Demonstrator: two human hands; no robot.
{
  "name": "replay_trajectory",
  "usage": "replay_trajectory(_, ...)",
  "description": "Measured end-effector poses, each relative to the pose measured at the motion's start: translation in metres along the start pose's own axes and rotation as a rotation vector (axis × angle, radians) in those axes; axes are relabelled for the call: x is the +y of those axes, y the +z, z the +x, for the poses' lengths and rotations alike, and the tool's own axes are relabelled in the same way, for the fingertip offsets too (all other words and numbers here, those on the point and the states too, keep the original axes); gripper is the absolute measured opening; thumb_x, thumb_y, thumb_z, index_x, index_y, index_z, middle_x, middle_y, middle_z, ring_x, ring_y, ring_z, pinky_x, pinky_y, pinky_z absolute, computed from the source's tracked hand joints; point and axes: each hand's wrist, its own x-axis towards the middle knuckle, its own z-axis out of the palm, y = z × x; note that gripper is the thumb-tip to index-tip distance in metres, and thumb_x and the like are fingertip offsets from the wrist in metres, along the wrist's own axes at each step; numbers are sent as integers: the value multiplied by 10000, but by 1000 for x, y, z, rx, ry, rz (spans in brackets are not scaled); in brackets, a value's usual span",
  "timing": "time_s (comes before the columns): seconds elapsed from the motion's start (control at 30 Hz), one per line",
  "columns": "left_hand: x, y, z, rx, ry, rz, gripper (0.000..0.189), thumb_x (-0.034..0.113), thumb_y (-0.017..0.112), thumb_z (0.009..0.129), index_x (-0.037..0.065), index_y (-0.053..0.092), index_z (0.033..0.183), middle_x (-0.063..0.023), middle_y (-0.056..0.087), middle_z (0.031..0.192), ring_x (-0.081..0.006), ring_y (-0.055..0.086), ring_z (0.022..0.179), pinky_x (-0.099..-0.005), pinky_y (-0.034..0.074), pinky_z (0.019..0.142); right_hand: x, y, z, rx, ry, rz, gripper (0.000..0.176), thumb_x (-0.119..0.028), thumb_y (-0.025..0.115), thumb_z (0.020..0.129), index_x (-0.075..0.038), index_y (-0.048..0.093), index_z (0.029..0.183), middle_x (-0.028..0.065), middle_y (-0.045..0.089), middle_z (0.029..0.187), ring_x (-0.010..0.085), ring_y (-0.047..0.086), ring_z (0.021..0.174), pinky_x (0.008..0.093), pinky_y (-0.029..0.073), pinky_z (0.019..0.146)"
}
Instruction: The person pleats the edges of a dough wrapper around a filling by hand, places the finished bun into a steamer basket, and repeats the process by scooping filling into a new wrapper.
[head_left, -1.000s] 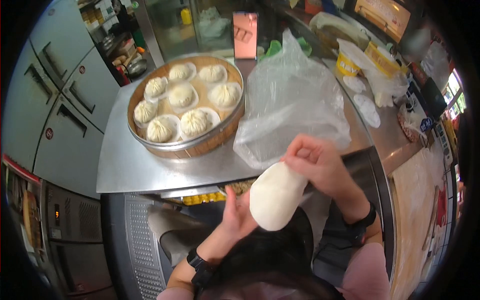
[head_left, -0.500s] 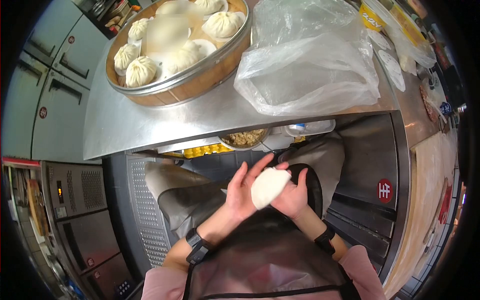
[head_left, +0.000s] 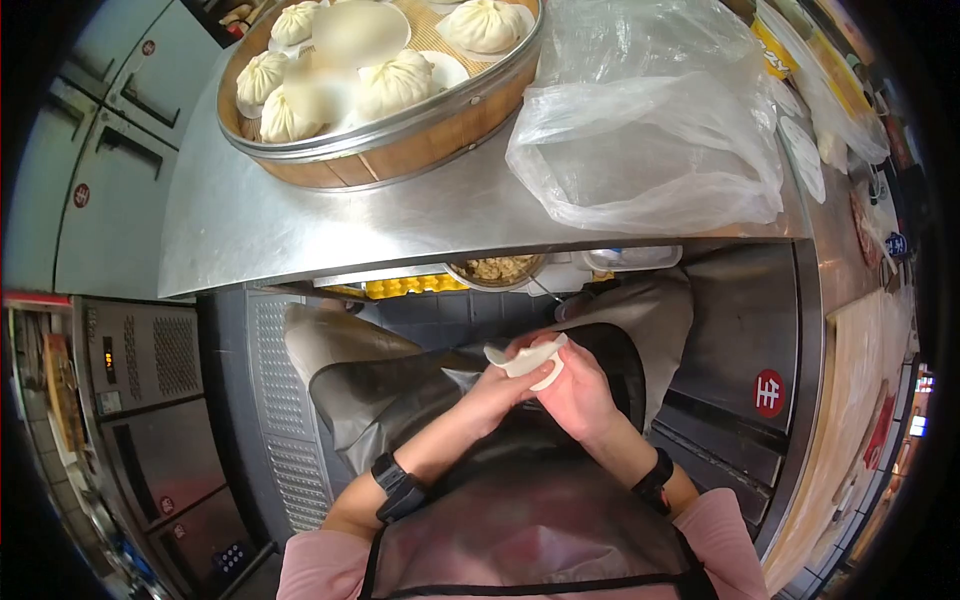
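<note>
Lap level first: one dark, sheer apron [head_left: 520,520] over two pink sleeves, and two black wristbands [head_left: 398,487], one on each wrist. Two hands, with one piece of dough [head_left: 527,357] between them, held over grey trousers, below and in front of the counter [head_left: 300,230] edge. On its near-left rim, the left hand [head_left: 497,388], half closed, fingertips pinching the edge. Under and behind it, the right hand [head_left: 577,395], cupped, fingers curled up round the far side. Pale and flattened, with the rim folded up; inside of the fold hidden by fingers. Farther off, tucked under the counter: one metal bowl [head_left: 497,268] of brown filling, half hidden by the edge; one yellow tray [head_left: 405,287] just left of it, showing only as a strip; one clear tub [head_left: 630,258] to the right. One round red sign [head_left: 768,387] on the steel cabinet at right. On top of the counter, one round steamer [head_left: 400,150] and one crumpled plastic bag [head_left: 650,130] just beside it. Five buns [head_left: 395,85] made out in the steamer, on white papers; two patches there blurred, and the far side cut off by the top edge, so no full count. Bag contents unclear.
</note>
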Motion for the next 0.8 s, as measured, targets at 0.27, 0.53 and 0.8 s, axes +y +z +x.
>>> replay_trajectory(0.27, -15, -38, 7, -189, -254, 58, 403, 134, 576, 898, 52, 445, 1270, -83, 543, 1191, -167, 558, 1076, -305, 498, 861, -13, -3, 5, 272, 51, -132, 349, -230, 368, 990, 31, 479, 1195, 132, 553, 1184, 222, 525, 1127, 381, 403, 973)
replay_trajectory(0.53, -3, -51, 14, -57, -113, -486, 376, 234, 477, 945, 77, 458, 1286, -105, 573, 1200, -226, 569, 1088, -370, 488, 906, -27, 30, 17, 80, 162, -548, 350, -233, 401, 990, 22, 496, 1210, 124, 560, 1196, 164, 548, 1084, 317, 432, 938)
replay_trajectory(0.8, 21, -54, -4, -251, 58, -1110, 464, 362, 389, 958, 165, 379, 1378, -132, 284, 1463, -401, 257, 1336, -558, 253, 1070, -22, -19, 90, 124, -428, -2236, 366, -102, 612, 797, -74, 523, 1151, 183, 575, 964, 358, 619, 780, 426, 513, 658)
